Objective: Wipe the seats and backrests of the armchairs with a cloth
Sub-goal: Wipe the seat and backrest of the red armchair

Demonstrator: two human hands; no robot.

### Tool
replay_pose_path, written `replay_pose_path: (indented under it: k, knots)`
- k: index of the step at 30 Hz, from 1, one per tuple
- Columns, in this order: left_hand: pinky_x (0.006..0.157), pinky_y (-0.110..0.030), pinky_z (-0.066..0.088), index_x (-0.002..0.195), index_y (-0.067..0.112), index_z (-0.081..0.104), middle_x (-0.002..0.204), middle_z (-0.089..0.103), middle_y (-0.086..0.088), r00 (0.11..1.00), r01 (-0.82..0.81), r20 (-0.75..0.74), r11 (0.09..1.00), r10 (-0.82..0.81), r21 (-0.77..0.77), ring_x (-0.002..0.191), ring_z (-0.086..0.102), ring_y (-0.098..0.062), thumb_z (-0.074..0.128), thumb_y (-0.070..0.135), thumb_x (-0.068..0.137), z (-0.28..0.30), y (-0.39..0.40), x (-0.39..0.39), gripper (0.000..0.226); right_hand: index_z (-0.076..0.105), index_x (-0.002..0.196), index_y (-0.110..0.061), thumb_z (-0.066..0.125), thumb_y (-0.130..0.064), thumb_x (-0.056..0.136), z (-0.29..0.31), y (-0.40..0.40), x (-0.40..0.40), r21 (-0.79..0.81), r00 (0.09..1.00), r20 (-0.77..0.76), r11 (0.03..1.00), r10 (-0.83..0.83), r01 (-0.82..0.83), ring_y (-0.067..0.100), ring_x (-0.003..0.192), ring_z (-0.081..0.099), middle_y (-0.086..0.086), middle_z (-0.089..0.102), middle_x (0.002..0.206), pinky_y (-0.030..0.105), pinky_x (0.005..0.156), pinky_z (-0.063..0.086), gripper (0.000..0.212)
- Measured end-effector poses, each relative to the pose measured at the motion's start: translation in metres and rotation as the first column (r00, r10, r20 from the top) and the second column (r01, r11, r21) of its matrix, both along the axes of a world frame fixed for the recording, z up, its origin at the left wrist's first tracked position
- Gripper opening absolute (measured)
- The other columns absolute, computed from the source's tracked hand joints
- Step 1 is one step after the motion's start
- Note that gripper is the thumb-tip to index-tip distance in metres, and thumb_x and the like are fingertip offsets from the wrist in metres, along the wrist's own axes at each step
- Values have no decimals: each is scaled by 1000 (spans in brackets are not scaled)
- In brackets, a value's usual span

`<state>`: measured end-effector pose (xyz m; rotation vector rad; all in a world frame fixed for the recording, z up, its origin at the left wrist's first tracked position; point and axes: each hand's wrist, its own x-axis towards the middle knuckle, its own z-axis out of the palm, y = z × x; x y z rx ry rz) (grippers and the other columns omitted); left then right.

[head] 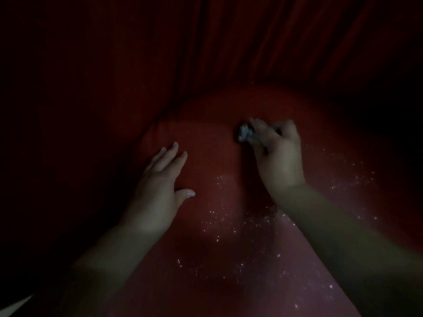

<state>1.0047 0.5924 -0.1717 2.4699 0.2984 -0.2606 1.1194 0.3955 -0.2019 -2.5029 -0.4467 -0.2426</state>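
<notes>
You are wiping the red seat [206,156]: your right hand [278,152] grips the bunched cloth [245,132] near the backrest [160,53], your left hand [160,179] rests flat, fingers straight. Next, sweep toward the white specks [229,216]

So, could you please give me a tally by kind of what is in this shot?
hands: 2, left hand flat on the seat, right hand gripping the cloth
cloth: 1
red armchair seat: 1, with pale specks
Total: 4
</notes>
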Motion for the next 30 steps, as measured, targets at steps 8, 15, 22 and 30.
replay_pose_path:
  k: [8,15,22,30]
  knots:
    - [113,-17,6,148,23,34,158,14,13,999,-13,-50,998,16,58,143,5,-1,69,21,86,2,4,-21,71,65,119,-25,62,-20,92,7,-16,-52,-88,880,-129,879,457,-469,28,100,57,7,57,111,37,80,50,28]
    - [112,-14,2,148,22,32,152,7,20,997,-53,-50,996,57,78,139,1,3,62,18,91,0,6,-47,65,63,95,-15,66,-13,88,2,26,-45,156,966,-177,975,187,-160,13,87,65,-1,63,93,14,76,49,8]
    - [111,-12,-1,149,37,26,153,0,28,994,36,-109,997,-29,68,140,-7,8,64,25,89,4,10,-68,72,65,121,-16,60,-20,93,6,0,-58,121,901,-197,922,386,-368,30,100,58,6,54,106,33,86,52,29]
    - [116,-24,7,149,40,24,158,0,22,990,45,-140,996,-34,75,144,-7,1,65,30,88,5,13,-80,74,66,123,-22,69,-17,87,13,9,-117,52,865,-183,883,468,-466,24,94,55,7,55,105,35,81,50,36]
